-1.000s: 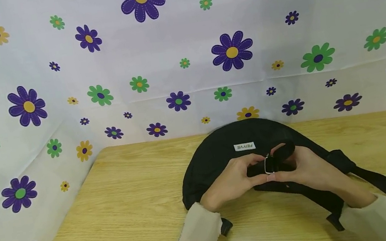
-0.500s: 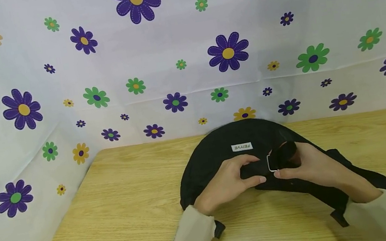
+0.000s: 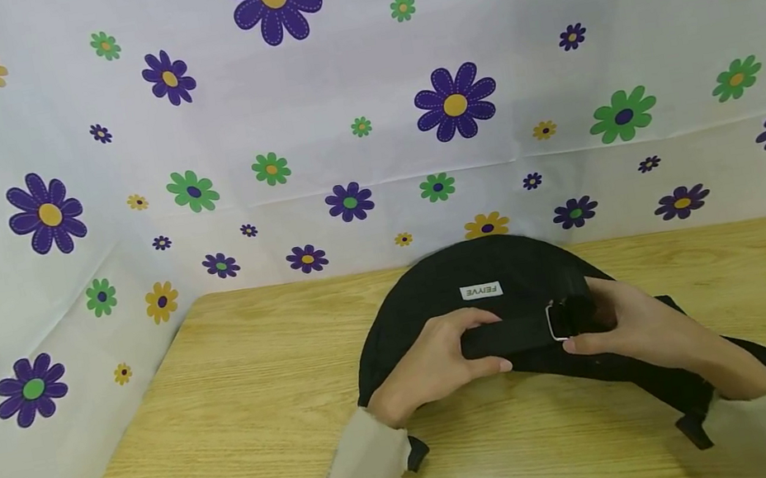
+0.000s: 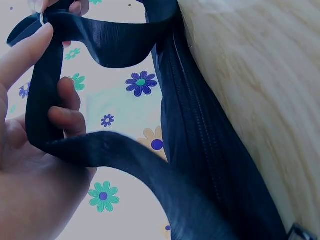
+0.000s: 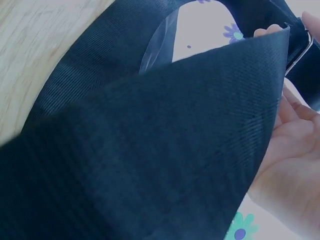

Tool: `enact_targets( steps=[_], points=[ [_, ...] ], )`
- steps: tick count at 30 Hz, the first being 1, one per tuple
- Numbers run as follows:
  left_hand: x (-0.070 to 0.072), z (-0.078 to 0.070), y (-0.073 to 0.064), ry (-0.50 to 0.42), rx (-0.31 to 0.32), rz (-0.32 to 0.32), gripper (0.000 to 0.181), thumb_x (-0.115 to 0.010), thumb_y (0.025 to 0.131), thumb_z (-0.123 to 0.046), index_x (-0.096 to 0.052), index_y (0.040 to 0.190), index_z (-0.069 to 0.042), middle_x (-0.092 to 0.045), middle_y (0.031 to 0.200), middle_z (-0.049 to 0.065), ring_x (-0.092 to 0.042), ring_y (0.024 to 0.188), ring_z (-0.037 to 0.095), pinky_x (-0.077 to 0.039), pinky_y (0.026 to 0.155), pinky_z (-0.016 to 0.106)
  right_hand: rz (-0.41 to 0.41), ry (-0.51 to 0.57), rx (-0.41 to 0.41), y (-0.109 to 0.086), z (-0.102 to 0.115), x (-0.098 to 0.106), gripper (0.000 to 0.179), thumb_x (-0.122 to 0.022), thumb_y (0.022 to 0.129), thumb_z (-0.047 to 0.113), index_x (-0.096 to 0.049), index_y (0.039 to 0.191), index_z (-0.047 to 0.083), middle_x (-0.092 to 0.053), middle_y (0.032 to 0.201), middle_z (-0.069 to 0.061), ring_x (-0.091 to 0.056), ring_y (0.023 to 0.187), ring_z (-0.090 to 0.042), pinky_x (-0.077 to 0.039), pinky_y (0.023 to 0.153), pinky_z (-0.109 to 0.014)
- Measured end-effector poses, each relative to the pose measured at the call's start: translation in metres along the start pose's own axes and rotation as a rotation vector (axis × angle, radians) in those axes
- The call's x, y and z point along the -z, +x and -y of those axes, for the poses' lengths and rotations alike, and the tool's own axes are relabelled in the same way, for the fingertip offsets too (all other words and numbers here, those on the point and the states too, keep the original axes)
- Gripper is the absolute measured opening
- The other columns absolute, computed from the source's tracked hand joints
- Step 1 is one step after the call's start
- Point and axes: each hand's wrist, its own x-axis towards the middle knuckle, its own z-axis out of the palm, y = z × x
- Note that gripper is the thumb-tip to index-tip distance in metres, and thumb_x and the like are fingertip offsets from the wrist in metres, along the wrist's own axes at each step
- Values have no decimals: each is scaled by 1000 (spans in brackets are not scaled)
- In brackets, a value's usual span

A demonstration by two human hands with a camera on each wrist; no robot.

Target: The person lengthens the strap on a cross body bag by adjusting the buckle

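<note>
A black half-moon bag (image 3: 415, 301) with a small white label (image 3: 481, 291) lies on the table. Its wide black strap (image 3: 507, 336) is lifted in front of it, stretched between both hands. My left hand (image 3: 432, 361) grips the strap, fingers above and thumb below; in the left wrist view the strap (image 4: 46, 95) runs across the palm. At the metal strap buckle (image 3: 552, 323), my right hand (image 3: 640, 323) pinches the looped strap, thumb at the buckle's lower edge. In the right wrist view the strap (image 5: 165, 135) covers part of that hand (image 5: 295, 160).
The bag rests on a wood-grain table (image 3: 250, 394). Behind and to the left hangs a white cloth (image 3: 216, 90) printed with flowers. A black strap end (image 3: 695, 430) lies by the right sleeve, another black end (image 3: 417, 452) by the left.
The hands have drawn apart: the left slid left along the strap, the right moved right with the buckle. More strap now shows between them.
</note>
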Motion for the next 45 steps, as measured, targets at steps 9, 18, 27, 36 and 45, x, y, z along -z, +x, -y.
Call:
enact_targets(
  steps=[9, 18, 27, 36, 45],
  points=[
    [2, 1, -6, -1, 21, 18, 47, -71, 79, -32, -57, 119, -12, -55, 121, -5, -47, 113, 6, -39, 92, 24, 37, -12, 11, -6, -5, 3, 57, -70, 80, 17, -41, 122, -9, -57, 104, -17, -57, 80, -20, -51, 67, -26],
    [6, 5, -13, 14, 5, 18, 46, -70, 81, -32, -57, 119, -11, -55, 120, -4, -48, 113, 7, -39, 92, 24, 52, -21, 35, -10, -11, 7, 60, -70, 81, 15, -39, 126, -10, -55, 111, -20, -59, 86, -15, -51, 68, -25],
    [11, 9, -19, 15, -4, 46, 47, -68, 82, -33, -56, 120, -9, -55, 120, -1, -48, 113, 8, -38, 93, 23, 90, -24, 47, -14, -18, 13, 54, -68, 82, 14, -41, 122, -9, -59, 103, -14, -59, 86, -13, -50, 69, -25],
    [20, 15, -28, 7, 15, 55, 47, -68, 81, -35, -57, 120, -10, -55, 120, -2, -48, 114, 9, -38, 94, 26, 105, -43, 77, -18, -26, 19, 46, -68, 82, 11, -46, 118, -5, -58, 104, -15, -58, 89, -9, -50, 69, -24],
    [27, 20, -38, 15, 38, 67, 46, -69, 81, -33, -57, 119, -9, -56, 120, -1, -48, 114, 10, -38, 94, 27, 125, -39, 112, -22, -32, 21, 40, -67, 82, 7, -47, 115, -5, -60, 91, -8, -58, 76, -12, -49, 63, -25]
  ],
)
